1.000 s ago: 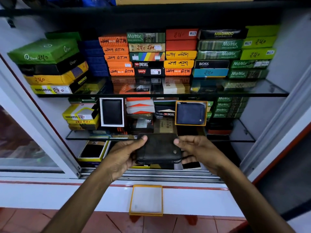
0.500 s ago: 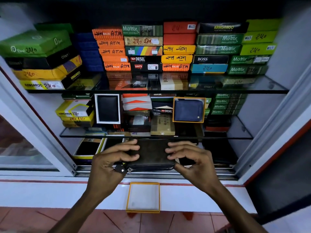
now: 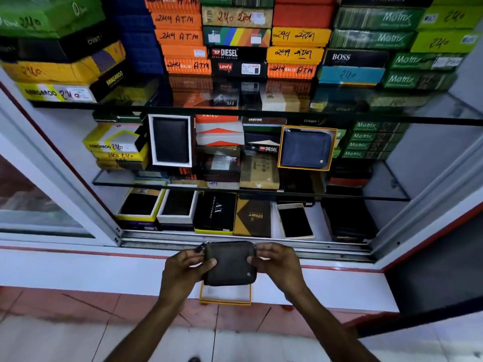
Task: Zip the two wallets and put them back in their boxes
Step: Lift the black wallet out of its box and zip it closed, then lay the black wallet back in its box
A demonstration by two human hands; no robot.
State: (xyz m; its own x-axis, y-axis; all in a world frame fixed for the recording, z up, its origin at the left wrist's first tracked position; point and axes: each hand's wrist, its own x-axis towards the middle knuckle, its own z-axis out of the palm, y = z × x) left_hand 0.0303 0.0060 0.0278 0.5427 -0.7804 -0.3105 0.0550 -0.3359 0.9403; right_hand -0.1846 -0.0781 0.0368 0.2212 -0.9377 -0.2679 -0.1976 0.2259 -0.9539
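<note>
The dark wallet (image 3: 230, 263) sits low in the centre of the frame, held in the air between both hands directly above the open orange-rimmed box (image 3: 225, 300), which lies on the white counter (image 3: 78, 267) ledge. The other task wallet, the blue wallet (image 3: 305, 149), already rests in its own orange-rimmed box (image 3: 280, 147), standing on the middle shelf to the right of centre.

The main risk, as I judge it, is a skewed drop: the box looks barely larger than the wallet, so if the wallet comes down tilted or off-centre a corner could catch the rim and tip the light box off the narrow ledge to the floor below. The zip pull at the wallet's upper left corner could also snag the rim. Whether the zip is run fully round cannot be told from here.

The left hand (image 3: 184, 270) clamps the wallet's left edge, thumb across the top face and fingers tucked beneath. The right hand (image 3: 278, 262) pinches the right edge with fingertips curled over the upper corner, so each grip is closed on the wallet. Both forearms rise from the bottom of the frame and converge, wrists level.
</note>
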